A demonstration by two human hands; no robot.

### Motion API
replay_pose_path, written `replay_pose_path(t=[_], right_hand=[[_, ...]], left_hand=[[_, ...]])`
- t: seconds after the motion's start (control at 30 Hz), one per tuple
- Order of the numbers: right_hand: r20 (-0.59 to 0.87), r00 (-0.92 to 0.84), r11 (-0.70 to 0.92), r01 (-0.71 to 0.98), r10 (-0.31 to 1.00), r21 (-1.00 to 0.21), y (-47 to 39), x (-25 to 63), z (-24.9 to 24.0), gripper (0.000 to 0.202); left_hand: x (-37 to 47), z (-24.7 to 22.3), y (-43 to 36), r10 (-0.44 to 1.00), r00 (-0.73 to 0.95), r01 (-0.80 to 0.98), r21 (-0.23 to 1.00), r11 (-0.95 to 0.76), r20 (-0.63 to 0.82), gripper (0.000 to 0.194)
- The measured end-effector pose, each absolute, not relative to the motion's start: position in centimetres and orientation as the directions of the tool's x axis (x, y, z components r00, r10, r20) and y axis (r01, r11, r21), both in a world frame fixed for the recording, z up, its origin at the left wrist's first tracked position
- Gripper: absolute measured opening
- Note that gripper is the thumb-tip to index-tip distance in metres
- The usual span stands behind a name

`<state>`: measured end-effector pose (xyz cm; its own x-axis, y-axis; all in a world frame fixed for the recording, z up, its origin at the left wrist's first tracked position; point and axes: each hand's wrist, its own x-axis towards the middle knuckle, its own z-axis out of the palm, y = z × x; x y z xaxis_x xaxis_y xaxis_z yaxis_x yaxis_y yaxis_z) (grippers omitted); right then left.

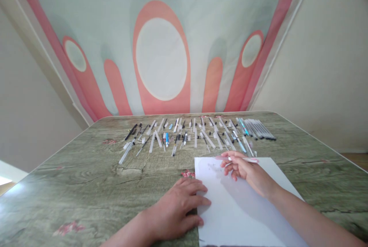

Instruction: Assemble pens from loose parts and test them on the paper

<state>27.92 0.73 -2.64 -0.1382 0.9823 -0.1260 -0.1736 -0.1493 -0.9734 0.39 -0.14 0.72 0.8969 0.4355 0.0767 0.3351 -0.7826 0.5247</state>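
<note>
A white sheet of paper (230,224) lies on the table in front of me, a few small faint marks near its top left. Above its upper part, my right hand (244,168) holds a pink and white pen (251,160) almost level between thumb and fingers, the other fingers loosely curled. My left hand (179,206) rests palm down at the sheet's left edge. Its fingers are spread, with the tips on the paper. Part of the pen is hidden by the right hand's fingers.
Across the far half of the wood-patterned table (94,185) lie pen parts in rough rows: clear barrels, dark refills and caps. A blue pen (167,139) is among them. Clear pens with dark tips (260,129) lie side by side at right. Behind hangs a patterned backdrop (195,28).
</note>
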Motion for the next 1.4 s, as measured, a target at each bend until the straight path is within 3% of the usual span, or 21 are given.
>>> replay_pose_path(t=[0.27, 0.5, 0.67, 0.9, 1.4], right_hand=[[0.081, 0.075, 0.059, 0.253, 0.994, -0.966, 0.7, 29.5, -1.7, 0.022], [-0.052, -0.103, -0.021, 0.283, 0.993, -0.959, 0.4, 28.5, -2.4, 0.026], [-0.008, 0.001, -0.007, 0.440, 1.000, -0.898, 0.0, 28.4, -2.6, 0.017], [0.052, 0.057, 0.015, 0.518, 0.997, -0.855, -0.1, 27.6, -2.8, 0.012], [0.085, 0.097, 0.020, 0.530, 0.992, -0.848, 0.0, 27.3, -3.2, 0.011]], left_hand=[[0.4, 0.6, -0.1, 0.440, 0.894, 0.336, 0.526, -0.781, 0.083, 0.038], [0.5, 0.5, 0.0, 0.447, 0.891, 0.337, 0.535, -0.775, 0.086, 0.040], [0.5, 0.4, 0.1, 0.446, 0.892, 0.338, 0.540, -0.771, 0.079, 0.040], [0.4, 0.4, 0.0, 0.451, 0.889, 0.339, 0.546, -0.766, 0.081, 0.040], [0.4, 0.4, 0.1, 0.443, 0.891, 0.321, 0.550, -0.771, 0.101, 0.040]])
